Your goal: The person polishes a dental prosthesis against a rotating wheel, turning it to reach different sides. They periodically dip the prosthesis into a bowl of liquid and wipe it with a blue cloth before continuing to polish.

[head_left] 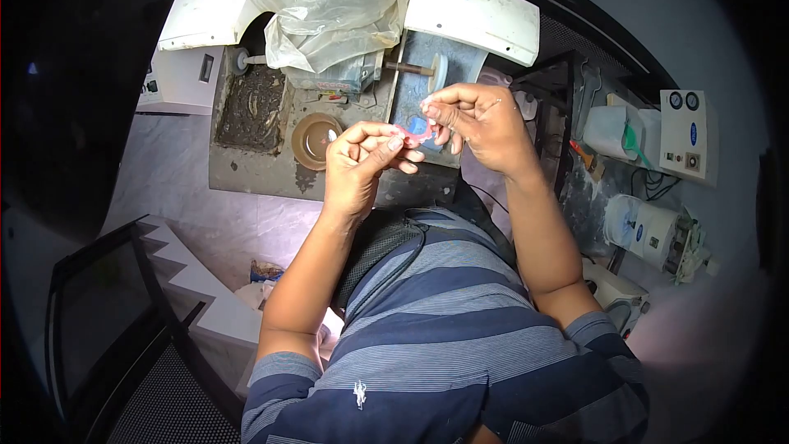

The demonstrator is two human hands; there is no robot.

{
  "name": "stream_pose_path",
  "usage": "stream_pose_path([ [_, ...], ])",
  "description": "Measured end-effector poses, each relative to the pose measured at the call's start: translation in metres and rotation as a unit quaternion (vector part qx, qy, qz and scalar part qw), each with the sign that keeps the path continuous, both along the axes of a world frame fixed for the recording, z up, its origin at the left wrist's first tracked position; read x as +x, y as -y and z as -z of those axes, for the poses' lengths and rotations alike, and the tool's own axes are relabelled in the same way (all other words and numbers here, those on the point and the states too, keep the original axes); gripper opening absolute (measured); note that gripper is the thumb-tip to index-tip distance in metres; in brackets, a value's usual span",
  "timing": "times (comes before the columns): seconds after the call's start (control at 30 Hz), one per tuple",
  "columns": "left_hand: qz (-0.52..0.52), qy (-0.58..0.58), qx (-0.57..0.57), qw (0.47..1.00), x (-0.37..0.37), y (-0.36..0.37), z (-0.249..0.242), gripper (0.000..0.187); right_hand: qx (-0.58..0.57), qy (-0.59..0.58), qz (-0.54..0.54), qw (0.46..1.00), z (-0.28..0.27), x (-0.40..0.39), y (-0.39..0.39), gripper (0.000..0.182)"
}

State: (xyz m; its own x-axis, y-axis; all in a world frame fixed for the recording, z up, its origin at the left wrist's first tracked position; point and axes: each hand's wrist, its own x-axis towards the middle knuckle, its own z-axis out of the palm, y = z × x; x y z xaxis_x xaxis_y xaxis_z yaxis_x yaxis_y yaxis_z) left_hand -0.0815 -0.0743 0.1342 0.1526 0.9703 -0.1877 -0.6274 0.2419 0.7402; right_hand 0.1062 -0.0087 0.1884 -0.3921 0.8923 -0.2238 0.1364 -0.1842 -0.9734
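While held up over the grey bench [246, 173]: small pink acrylic piece [413, 133]
Left hand [357, 166]: fingertips pinching its left end
Right hand [481, 119]: fingers grasping its right end
Nearby: round brown bowl [315, 140], white polishing wheel [440, 72]

Both hands, left hand [359, 166] and right hand [477, 119], pinch a small pink piece [413, 135] between fingers above a grimy bench [255, 177]

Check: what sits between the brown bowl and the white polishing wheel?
Head view: the left hand and the small pink piece that both hands pinch, right hand included.
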Motion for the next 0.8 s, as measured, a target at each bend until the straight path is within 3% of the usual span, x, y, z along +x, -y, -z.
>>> stream_pose_path([
  [0.37,-0.108,-0.126,0.088,0.982,0.003,0.006,-0.025,0.015,-0.053,-0.077,-0.022,0.995,0.004,0.005,0.009,0.024],
  [0.8,-0.1,-0.189,0.099,0.972,0.012,-0.007,-0.007,0.022,-0.11,-0.08,-0.006,0.991,0.031,0.009,0.009,0.026],
])
